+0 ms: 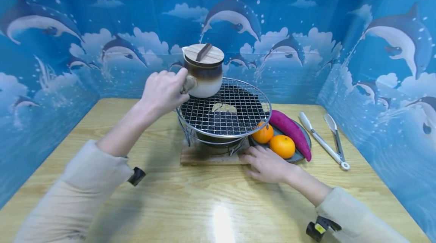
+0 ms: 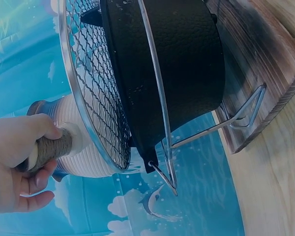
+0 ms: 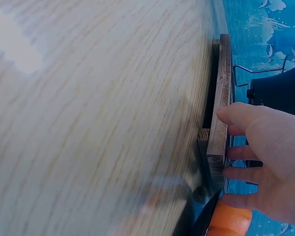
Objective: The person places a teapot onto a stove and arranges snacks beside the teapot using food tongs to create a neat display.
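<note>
My left hand (image 1: 165, 89) grips the rope-wrapped side handle (image 2: 54, 147) of a brown-and-cream teapot (image 1: 206, 82) with a wooden lid (image 1: 214, 55). The teapot is upright at the back left of a round wire grill rack (image 1: 238, 122); whether its base touches the mesh I cannot tell. Under the rack is a black stove (image 2: 172, 59) in a wire stand, on a wooden board (image 1: 195, 158). My right hand (image 1: 267, 163) touches the board's front right corner, its fingers extended loosely along the edge in the right wrist view. It holds nothing.
Right of the stove, a dark plate (image 1: 298, 156) carries two oranges (image 1: 282, 146) and a purple sweet potato (image 1: 291, 131). Tongs (image 1: 325, 142) lie farther right on the wooden table (image 1: 163, 193). A blue dolphin-print curtain (image 1: 143, 16) encloses the back and sides.
</note>
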A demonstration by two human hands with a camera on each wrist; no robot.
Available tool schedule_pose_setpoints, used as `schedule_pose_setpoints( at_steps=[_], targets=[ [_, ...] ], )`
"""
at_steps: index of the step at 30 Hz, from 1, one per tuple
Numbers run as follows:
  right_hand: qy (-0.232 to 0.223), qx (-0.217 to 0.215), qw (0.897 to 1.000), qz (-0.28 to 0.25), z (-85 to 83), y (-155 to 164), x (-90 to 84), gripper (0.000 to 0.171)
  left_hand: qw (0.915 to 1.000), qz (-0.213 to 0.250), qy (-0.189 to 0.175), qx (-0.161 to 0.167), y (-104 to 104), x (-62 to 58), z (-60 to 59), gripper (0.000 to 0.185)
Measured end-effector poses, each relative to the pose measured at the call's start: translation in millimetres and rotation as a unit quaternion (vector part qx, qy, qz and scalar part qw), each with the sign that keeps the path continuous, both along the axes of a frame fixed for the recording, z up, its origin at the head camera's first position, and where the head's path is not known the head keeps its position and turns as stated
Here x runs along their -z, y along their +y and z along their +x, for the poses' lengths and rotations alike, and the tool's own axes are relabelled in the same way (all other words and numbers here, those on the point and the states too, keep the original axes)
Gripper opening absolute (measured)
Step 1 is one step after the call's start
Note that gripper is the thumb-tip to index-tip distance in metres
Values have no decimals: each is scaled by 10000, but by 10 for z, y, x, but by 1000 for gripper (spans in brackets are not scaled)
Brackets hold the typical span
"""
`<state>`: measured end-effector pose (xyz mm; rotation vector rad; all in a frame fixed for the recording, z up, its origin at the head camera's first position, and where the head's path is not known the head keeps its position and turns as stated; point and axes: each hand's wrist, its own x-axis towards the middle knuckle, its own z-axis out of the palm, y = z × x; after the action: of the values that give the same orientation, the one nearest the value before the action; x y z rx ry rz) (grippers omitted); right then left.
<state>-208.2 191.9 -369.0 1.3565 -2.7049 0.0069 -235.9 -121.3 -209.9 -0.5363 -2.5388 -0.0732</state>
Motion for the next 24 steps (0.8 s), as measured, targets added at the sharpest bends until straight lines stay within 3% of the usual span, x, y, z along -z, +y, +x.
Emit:
schedule_pose_setpoints(
  at_steps=[24],
  targets=[
    [-47,17,10000,34,-10,11,17,40,10000,-6,-31,-13,28,-8,-13,31]
  ],
)
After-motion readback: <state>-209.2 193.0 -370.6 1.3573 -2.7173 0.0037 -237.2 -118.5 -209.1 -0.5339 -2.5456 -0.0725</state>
